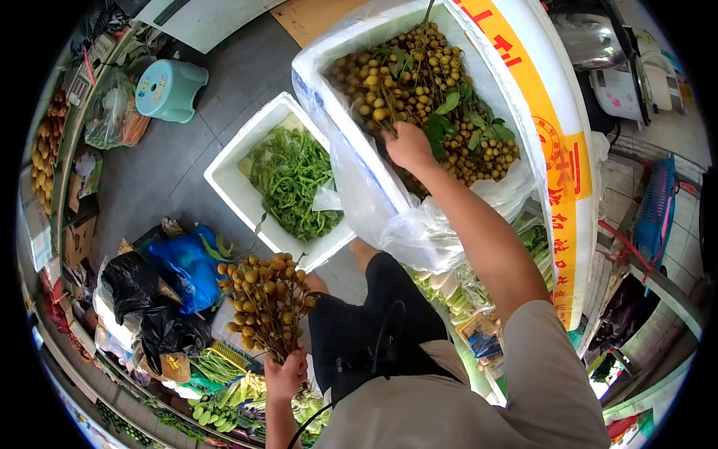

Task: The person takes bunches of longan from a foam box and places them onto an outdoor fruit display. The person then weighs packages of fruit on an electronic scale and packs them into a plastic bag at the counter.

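Note:
My left hand (286, 374), low in the view, is closed round the stems of a bunch of longans (263, 303), its brown fruit fanned out above the fist. Up in the large white foam box (318, 67), my right hand (410, 146) has its fingers closed on the stems of another longan bunch (378, 82). More longans (449, 67) with green leaves (441, 127) fill that box. Clear plastic lining (441, 232) hangs over its near edge. The fingertips of my right hand are partly hidden.
A smaller foam box (232, 168) of green leafy vegetables (295, 179) stands on the grey floor (176, 161) beside the large box. A light blue stool (170, 90) is at upper left. Black bags (134, 288), a blue bag (187, 266) and vegetables (217, 367) lie at lower left.

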### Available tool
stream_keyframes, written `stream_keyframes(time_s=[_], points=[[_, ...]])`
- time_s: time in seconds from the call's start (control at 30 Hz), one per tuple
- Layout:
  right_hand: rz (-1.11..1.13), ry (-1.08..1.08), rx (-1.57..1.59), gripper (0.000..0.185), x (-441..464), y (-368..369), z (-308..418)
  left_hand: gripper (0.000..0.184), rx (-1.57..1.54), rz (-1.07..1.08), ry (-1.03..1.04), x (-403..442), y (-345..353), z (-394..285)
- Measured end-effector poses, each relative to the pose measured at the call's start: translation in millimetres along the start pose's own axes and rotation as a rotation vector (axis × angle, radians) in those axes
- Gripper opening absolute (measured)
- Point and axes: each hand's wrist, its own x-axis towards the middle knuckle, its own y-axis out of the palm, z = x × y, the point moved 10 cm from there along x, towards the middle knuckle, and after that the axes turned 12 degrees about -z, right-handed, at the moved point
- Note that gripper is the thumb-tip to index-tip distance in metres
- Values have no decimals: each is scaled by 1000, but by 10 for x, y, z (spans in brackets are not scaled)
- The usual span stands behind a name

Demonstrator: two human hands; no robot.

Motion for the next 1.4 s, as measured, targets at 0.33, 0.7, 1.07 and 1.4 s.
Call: stream_keyframes(time_s=[0.33,0.7,1.07,1.4], points=[[-182,-72,263,42,-130,-1296,-117,11,69,121,27,-128,250,-104],[-221,-97,471,37,-965,-1995,-37,9,75,214,50,-308,723,-406],[-44,-357,559,22,-2132,-1504,750,13,-100,233,90,-256,1348,-846],[82,-747,447,34,-2863,-1002,1125,44,-35,329,322,-164,1823,-888]])
